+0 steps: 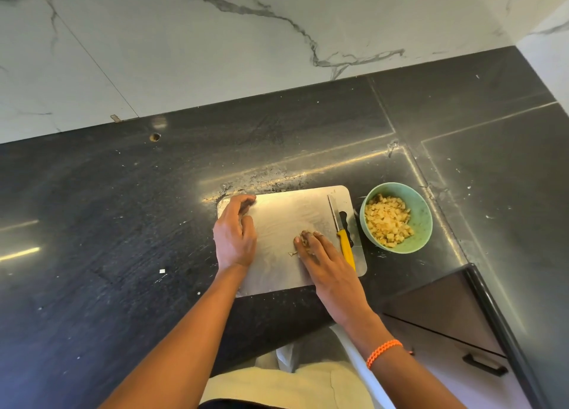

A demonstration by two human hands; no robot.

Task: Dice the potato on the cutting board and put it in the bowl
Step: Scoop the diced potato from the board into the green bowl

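R hand [320, 254] nearest cam: palm down on cutting board [277, 273], fingers straight and close together, tips pressing on a few brownish scraps [303, 241] mid-board, prob peel/leftover bits. Not curled round anything. Orange bracelet [383, 351] on that wrist.

L hand [235, 236] on board's left edge, fingers loosely bent, top ones hooked over the far-left corner, holding nothing, looks like it's steadying the board.

Handling guess: scraps are light, thin, wet, likely stick to the metal-looking board; sweep w/ flat fingers or pinch, no force needed. Board looks slick, may slide on counter [123, 224].

Knife [343, 234] lies on board's right side, yellow handle toward cam, untouched.

Potato: diced, piled in green bowl [420, 205] just right of board. Task looks nearly done.
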